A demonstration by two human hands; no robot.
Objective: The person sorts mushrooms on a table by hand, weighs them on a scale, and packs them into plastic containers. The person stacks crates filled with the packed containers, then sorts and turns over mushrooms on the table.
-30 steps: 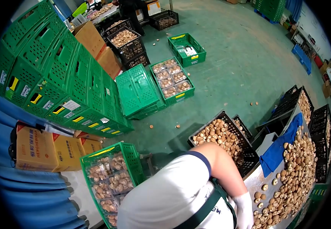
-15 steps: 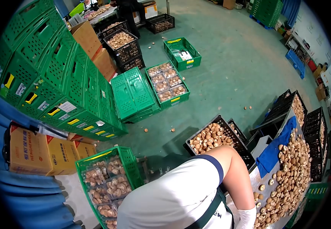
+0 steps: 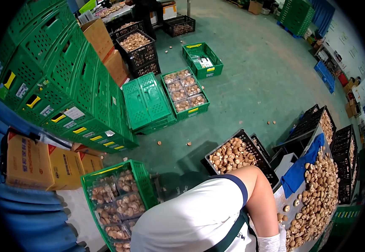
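Your fingers are cut off by the lower edge of the view, so you cannot tell how far open they are or whether they have hold of anything; what shows of your left hand (image 3: 271, 243) is white-gloved, just beside the mushrooms (image 3: 317, 197) on the tabletop (image 3: 280, 203), and your right hand is out of view. From the left, you have a tall stack (image 3: 60, 80) of green crates, with cartons (image 3: 31, 164) below it. Next comes the near crate (image 3: 144, 190), where clear packs (image 3: 128, 206) of mushrooms lie in rows; its lower end is hidden by your sleeve (image 3: 191, 218), so you cannot tell whether it is full. Beyond it on the floor, the far crate (image 3: 193, 111) shows packs in every visible place, so you can judge that one filled. Past that stands an open crate (image 3: 212, 72) with only papers and some clear plastic showing. Further right, the black crate (image 3: 271, 173) is heaped with loose mushrooms, and beside the blue cloth (image 3: 298, 176) the tabletop carries a wide spread of them. More sit in crates at the far right (image 3: 344, 168). By that count, you have some packing done, but plenty is left loose.
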